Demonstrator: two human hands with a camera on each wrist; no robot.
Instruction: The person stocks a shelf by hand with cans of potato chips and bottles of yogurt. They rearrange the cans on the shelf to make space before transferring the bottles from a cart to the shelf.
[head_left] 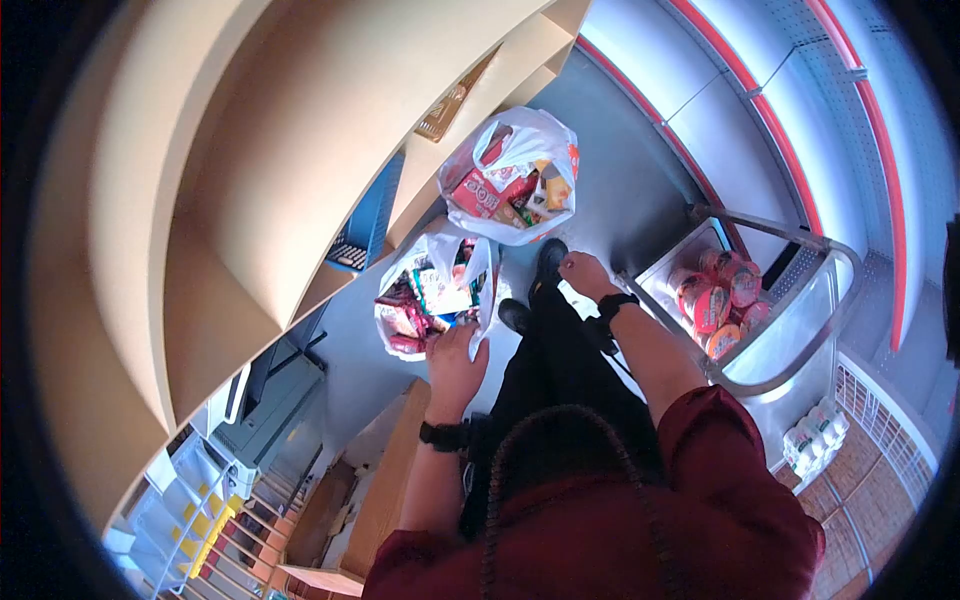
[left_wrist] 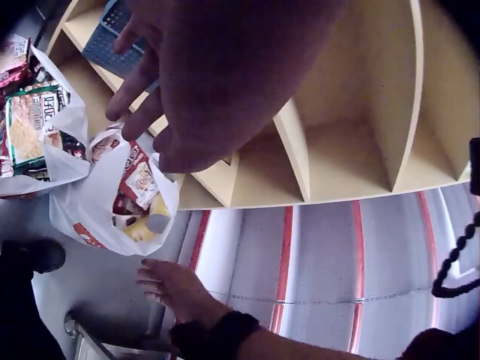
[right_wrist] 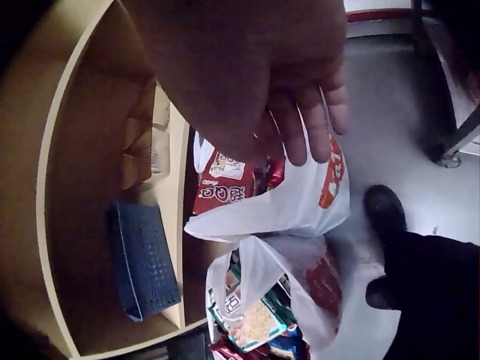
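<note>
Head view: the left hand [head_left: 458, 368], fingers loosely spread, is at the near rim of a snack-filled bag [head_left: 487, 285]; the right hand [head_left: 585, 274], fingers relaxed, hangs apart. A second bag [head_left: 490, 228] stands beyond, by the bottom edge of the shelf unit [head_left: 250, 180]; at right, a cart [head_left: 856, 280] holds red tubs [head_left: 712, 308].

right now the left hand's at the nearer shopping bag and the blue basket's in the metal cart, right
No, the right wrist view shows the blue plastic basket on the beige shelf, not in the metal cart; the left hand is at the nearer shopping bag.
</note>
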